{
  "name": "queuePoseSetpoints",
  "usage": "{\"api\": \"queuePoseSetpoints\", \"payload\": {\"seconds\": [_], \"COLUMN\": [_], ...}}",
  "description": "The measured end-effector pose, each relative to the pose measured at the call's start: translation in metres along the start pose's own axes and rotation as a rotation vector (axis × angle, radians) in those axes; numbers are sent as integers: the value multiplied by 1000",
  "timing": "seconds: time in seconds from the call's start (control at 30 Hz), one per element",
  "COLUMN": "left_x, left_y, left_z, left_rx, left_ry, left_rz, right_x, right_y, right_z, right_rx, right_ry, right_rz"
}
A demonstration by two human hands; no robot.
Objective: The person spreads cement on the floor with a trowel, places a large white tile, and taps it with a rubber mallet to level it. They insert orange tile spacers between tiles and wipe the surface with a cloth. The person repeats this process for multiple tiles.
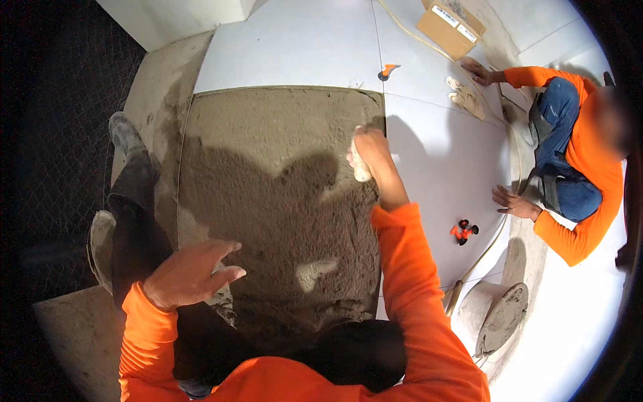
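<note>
A bed of wet grey mortar lies spread in front of me, bordered by pale tiles at the far and right sides. My right hand is closed around a pale, elongated thing with a rounded end, close over the mortar's right part; its kind is hard to make out. Over the near left edge of the mortar, my left hand is held with fingers and thumb apart, holding nothing. Shadows of my head and arms fall across the mortar.
Large pale tiles carry orange-and-black tile levelling clips, another clip, gloves and a cardboard box. A mortar-smeared bucket lies at right. A co-worker in orange sits there, hands on the tiles. Dark mesh borders the left.
</note>
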State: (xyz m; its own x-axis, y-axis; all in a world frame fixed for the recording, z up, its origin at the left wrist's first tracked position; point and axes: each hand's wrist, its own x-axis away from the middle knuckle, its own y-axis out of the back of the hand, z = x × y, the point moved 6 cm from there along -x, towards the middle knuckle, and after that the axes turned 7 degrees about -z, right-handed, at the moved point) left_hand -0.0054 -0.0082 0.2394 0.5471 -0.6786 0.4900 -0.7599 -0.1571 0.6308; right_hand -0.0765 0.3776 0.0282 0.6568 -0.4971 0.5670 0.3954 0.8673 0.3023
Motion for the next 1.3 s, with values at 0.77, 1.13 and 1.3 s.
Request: {"api": "queuePoseSetpoints", "payload": {"seconds": [0.77,1.13,1.3], "left_x": [-2,-3,-3], "left_y": [-4,-3,-5], "left_z": [-8,-12,-14], "left_rx": [-18,-74,-61], "left_ry": [-57,-59,-70], "left_rz": [14,16,-1], "right_x": [-3,9,6], "right_y": [11,54,54], "right_z": [9,21,28], "right_rx": [-4,876,704], "right_ry": [-96,314,223], "right_rz": [-80,-252,-104]}}
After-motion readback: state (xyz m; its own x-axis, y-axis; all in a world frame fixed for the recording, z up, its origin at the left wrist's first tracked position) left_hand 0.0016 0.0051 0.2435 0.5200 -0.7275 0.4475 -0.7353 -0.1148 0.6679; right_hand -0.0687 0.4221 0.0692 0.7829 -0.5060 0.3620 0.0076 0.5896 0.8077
